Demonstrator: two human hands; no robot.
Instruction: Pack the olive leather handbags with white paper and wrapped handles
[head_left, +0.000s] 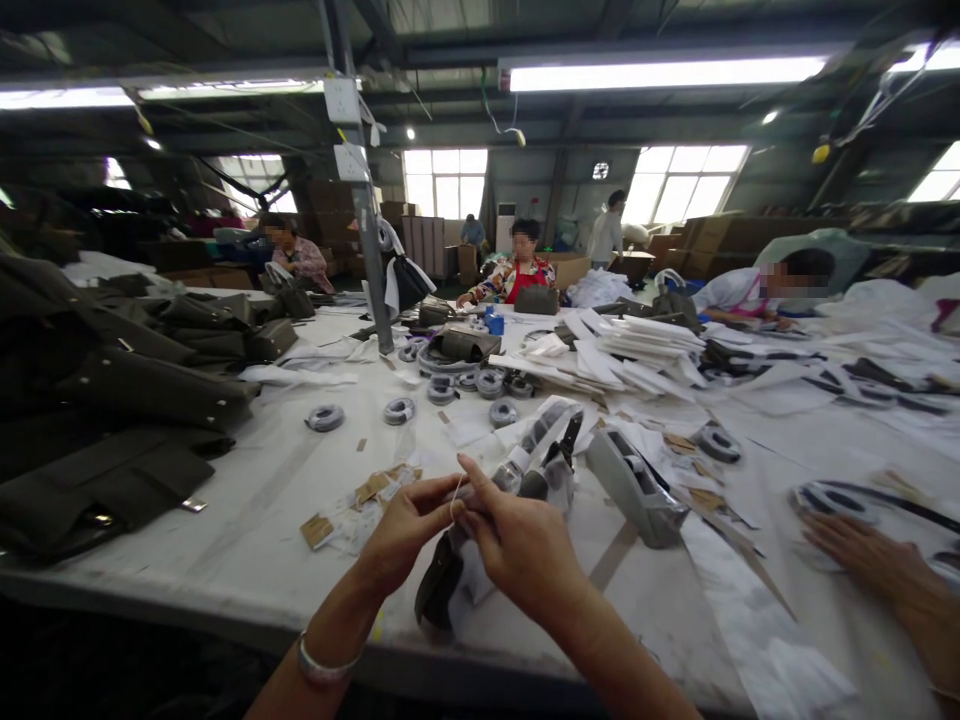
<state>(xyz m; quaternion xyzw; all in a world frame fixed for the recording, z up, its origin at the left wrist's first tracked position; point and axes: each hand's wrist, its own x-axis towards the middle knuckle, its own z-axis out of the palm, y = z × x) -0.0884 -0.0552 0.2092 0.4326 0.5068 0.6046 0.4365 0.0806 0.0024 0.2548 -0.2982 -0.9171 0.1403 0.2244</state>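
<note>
A thin white string [456, 490] runs between the fingertips of both my hands, just above a dark bag [441, 588]. My left hand [405, 525] pinches the string between thumb and fingers. Fingers of my right hand [525, 545] close against the same spot, with the thumb raised; the string passes at their tips. Beyond the hands, the bag's strap [551, 425] stands up in clear plastic wrapping. White paper partly covers the bag, and my right hand hides its middle. Left of my hands lie brown cardboard tags [319, 530] with clear packets.
Dark bags [112, 490] are piled at the left. Coiled wrapped straps [400, 410] and white sheets [622, 345] spread beyond a metal post [367, 200]. A grey wrapped piece [637, 490] lies right of the bag. A co-worker's hand [870, 560] rests on a strap at the right; other people sit across the table.
</note>
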